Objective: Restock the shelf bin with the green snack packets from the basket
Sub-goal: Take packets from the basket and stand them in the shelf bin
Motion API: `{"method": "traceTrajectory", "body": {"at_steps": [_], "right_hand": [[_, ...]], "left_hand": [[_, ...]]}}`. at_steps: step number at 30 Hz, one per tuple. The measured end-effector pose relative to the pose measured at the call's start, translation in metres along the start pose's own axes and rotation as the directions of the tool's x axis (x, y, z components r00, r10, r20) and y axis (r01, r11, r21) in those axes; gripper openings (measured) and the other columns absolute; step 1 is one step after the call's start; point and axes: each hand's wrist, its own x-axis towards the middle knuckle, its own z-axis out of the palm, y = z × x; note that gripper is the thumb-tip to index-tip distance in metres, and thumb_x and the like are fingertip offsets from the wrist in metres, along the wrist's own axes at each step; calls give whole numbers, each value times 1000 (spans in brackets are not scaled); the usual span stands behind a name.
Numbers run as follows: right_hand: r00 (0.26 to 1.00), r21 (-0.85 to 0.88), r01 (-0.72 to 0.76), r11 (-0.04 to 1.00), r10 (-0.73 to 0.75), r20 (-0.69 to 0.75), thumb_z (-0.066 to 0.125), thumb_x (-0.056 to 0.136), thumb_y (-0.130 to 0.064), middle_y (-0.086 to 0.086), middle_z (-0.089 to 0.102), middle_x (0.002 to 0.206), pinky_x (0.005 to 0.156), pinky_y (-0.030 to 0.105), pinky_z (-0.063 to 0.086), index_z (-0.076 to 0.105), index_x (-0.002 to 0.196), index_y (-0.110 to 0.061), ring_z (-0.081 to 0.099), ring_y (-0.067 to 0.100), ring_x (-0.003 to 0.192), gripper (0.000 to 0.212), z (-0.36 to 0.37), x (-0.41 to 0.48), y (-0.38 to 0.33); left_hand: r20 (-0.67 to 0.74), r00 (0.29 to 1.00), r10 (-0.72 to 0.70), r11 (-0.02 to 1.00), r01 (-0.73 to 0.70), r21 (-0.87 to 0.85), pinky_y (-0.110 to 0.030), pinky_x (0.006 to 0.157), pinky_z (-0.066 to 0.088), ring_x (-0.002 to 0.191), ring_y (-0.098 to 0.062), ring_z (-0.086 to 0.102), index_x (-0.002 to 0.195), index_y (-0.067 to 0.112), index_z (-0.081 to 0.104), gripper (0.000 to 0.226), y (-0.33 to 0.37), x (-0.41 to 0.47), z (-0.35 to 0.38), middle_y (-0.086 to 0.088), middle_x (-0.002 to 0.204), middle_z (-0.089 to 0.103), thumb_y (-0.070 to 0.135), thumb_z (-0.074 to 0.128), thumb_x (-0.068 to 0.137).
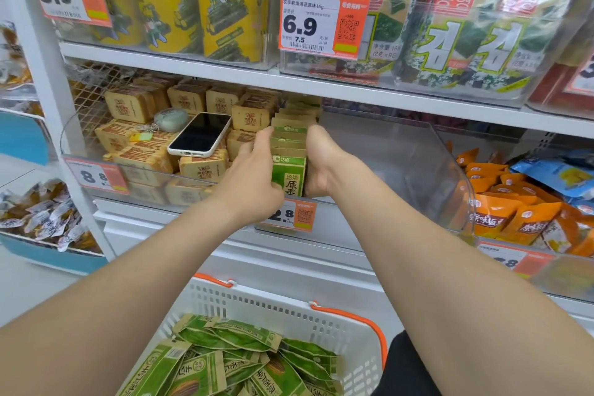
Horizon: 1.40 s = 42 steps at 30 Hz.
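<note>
Head view: left hand [250, 177] and right hand [321, 164] clamp an upright row of green packets [289, 151] between them at 12 o'clock, at the left end of the clear bin [401, 167]. Loose packets [241, 360] fill the basket [273, 302] at 6 o'clock. Judged light, floppy and slick: squeeze rows by both side edges.

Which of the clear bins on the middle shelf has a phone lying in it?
The left bin, full of tan packets: a phone lies screen-up on them. The middle bin, where the green packets stand, holds none.
</note>
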Motion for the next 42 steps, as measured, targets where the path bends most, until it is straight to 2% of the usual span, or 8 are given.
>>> {"method": "traceTrajectory", "body": {"at_steps": [9, 16, 21, 27, 31, 35, 39, 42], "right_hand": [[994, 67, 99, 993, -102, 50, 28, 103, -64, 15, 77, 114, 84, 46, 60, 72, 127, -16, 75, 34, 101, 69, -3, -1, 2], [995, 123, 102, 987, -103, -2, 28, 105, -52, 17, 79, 101, 77, 47, 63, 75, 106, -15, 78, 33, 86, 60, -9, -13, 6], [990, 29, 110, 993, -112, 84, 38, 103, -52, 22, 71, 126, 104, 59, 50, 67, 135, -11, 69, 39, 118, 60, -4, -7, 9], [991, 66, 99, 993, -104, 78, 26, 101, -72, 19, 73, 124, 97, 53, 56, 67, 134, -18, 70, 37, 117, 75, -5, 7, 8], [996, -126, 87, 988, -84, 33, 23, 100, -76, 20, 77, 102, 76, 43, 63, 73, 115, -14, 78, 34, 86, 80, -12, -10, 1], [982, -422, 96, 902, -156, -109, 37, 102, -56, 20, 66, 105, 104, 57, 49, 62, 110, -17, 65, 40, 90, 47, -21, -19, 3], [955, -602, 86, 794, -239, -178, 39, 102, -43, 16, 70, 106, 82, 40, 59, 59, 117, -11, 73, 33, 90, 41, -22, -26, 13], [876, -779, 157, 607, -449, -174, 40, 99, -26, 14, 64, 96, 61, 34, 50, 56, 87, -10, 64, 32, 78, 26, -24, -37, 21]], "left_hand": [[-69, 996, 53, 982, -39, 186, -46, 109, 45, 135, -37, 51, 165, 37, 17, 97, -8, 9, 2, -14, 151, 46, 4, 73, 93], [-142, 976, 167, 802, -51, 595, -41, 67, 49, 117, -37, 60, 145, 24, 40, 86, 1, 1, -3, -10, 154, 35, 6, 89, 77], [-96, 939, 329, 683, -167, 711, -42, 100, 46, 128, -29, 53, 142, 20, 47, 80, 8, 5, -7, -3, 140, 58, 14, 92, 75], [-89, 948, 307, 659, -145, 738, -46, 88, 53, 119, -31, 48, 139, 19, 40, 87, 7, 16, -4, -8, 132, 48, 27, 95, 72], [-122, 928, 351, 634, -140, 761, -46, 89, 51, 113, -31, 52, 133, 17, 43, 88, 0, 15, 6, -6, 126, 52, 15, 97, 63], [-149, 926, 346, 675, -136, 725, -46, 90, 50, 114, -32, 54, 137, 20, 44, 91, -1, 12, 4, -6, 129, 56, 16, 98, 64], [-200, 921, 335, 746, -129, 654, -42, 75, 51, 104, -32, 57, 129, 17, 49, 78, 5, 5, -5, -8, 120, 59, 19, 97, 68], [-220, 910, 351, 770, -147, 621, -43, 73, 54, 100, -30, 60, 127, 17, 54, 61, 4, 0, -6, -6, 117, 64, 18, 91, 78]]}}
